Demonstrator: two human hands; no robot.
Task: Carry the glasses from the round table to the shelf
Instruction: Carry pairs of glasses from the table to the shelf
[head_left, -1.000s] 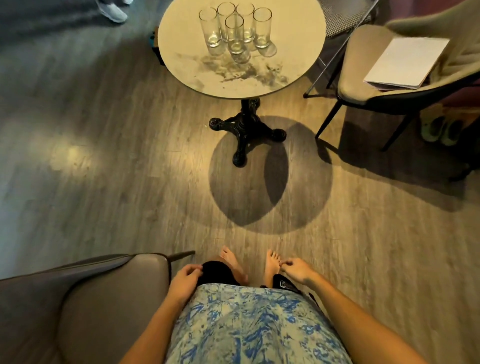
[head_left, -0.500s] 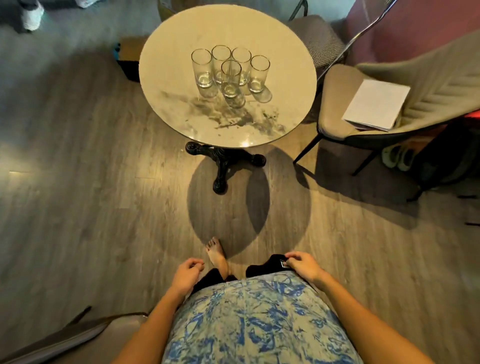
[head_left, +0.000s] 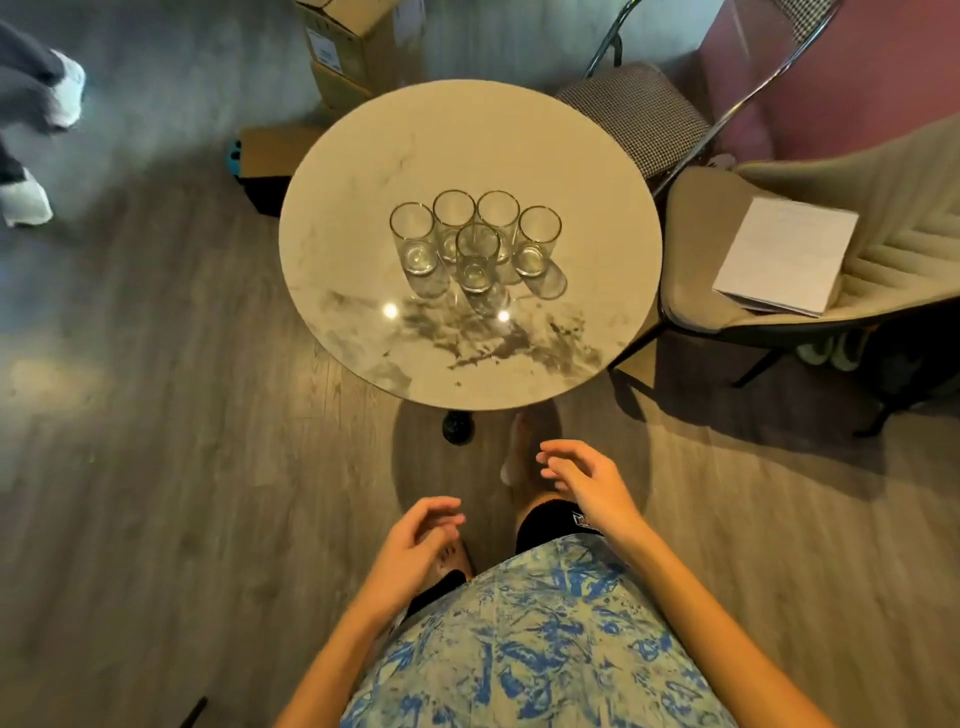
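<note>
A: Location of the glasses (head_left: 475, 241)?
B: Five clear glasses stand upright, clustered near the centre of the round worktop (head_left: 363, 171): four in a back row, one in front.
A: Hand status?
B: The left hand (head_left: 415, 540) and the right hand (head_left: 587, 480) are empty, fingers loosely spread and curled, raised short of the worktop's near edge, above the floor.

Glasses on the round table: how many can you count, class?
5. Four glasses stand in an arc. One stands in front, nearest the person. None looks hidden.
</note>
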